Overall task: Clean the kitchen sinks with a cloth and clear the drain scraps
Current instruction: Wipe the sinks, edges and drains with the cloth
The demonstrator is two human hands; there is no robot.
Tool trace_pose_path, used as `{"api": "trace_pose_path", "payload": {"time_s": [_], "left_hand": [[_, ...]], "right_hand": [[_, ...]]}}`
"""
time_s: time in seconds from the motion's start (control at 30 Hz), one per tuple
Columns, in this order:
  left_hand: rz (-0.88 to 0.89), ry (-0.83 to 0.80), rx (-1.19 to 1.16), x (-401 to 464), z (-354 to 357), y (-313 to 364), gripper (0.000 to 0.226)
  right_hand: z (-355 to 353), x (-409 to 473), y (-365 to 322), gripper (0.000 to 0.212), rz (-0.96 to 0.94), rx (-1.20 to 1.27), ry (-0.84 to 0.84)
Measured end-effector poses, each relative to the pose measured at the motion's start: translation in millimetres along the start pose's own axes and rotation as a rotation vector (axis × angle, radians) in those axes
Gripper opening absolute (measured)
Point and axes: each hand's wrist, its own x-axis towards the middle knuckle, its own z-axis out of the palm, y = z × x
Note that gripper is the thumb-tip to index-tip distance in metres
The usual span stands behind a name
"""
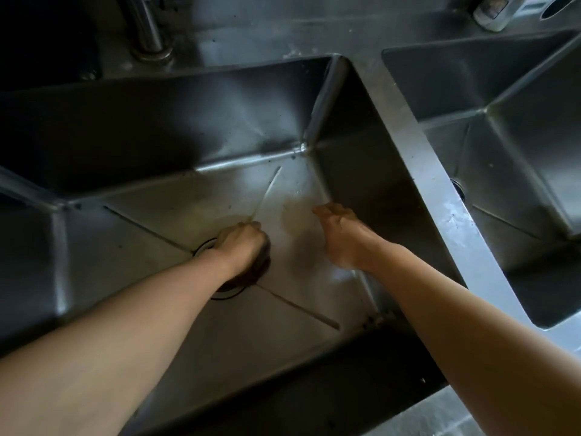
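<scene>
Both my arms reach down into the left steel sink (157, 127). My left hand (243, 247) is curled over the drain (203, 247) in the sink floor and grips a dark brown round strainer (254, 275), mostly hidden under the hand. My right hand (341, 234) hovers just right of the drain, low over the floor, with relaxed fingers pointing away and nothing in them. Brownish stains (292, 206) mark the floor beyond it. No cloth is in view.
A second steel sink (503, 127) lies to the right beyond a wet dividing rim (434, 171), its drain (459, 187) just visible. A tap base (151, 42) stands behind the left sink. A bottle (492, 11) sits at the back right.
</scene>
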Motion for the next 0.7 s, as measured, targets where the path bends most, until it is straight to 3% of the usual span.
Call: {"api": "trace_pose_path", "payload": {"time_s": [0.13, 0.3, 0.53, 0.7], "left_hand": [[-0.036, -0.004, -0.049, 4, -21, -3, 0.031], [0.008, 0.181, -0.150, 44, -42, 18, 0.030], [0.056, 0.140, -0.010, 68, -27, 25, 0.034], [0.014, 0.055, -0.081, 30, -19, 2, 0.023]], "right_hand": [[-6, 0, -1, 0.071, -0.018, 0.010, 0.015], [-9, 9, 3, 0.073, -0.021, 0.002, 0.018], [-2, 20, 3, 0.078, -0.015, -0.019, 0.001], [5, 12, -4, 0.076, -0.056, -0.038, -0.027]]}}
